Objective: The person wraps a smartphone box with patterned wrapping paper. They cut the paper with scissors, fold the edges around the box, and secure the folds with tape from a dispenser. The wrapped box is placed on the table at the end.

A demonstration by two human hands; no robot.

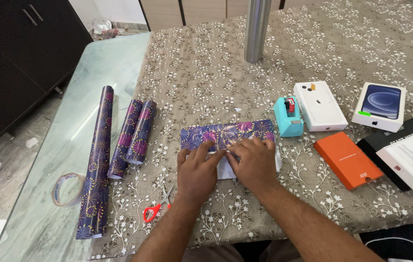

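Two hands at the table's near edge: left hand [196, 171] and right hand [253, 162] lay flat, fingers spread, pressing the purple firework wrapping paper [227, 133] over a parcel; neither gripped anything. Judged best practice: keep the fold taut and edges aligned. Containers: white phone box [320, 106], second phone box [379, 106], orange box [347, 159], all closed, contents unseen; teal tape dispenser [288, 116] carried a roll.
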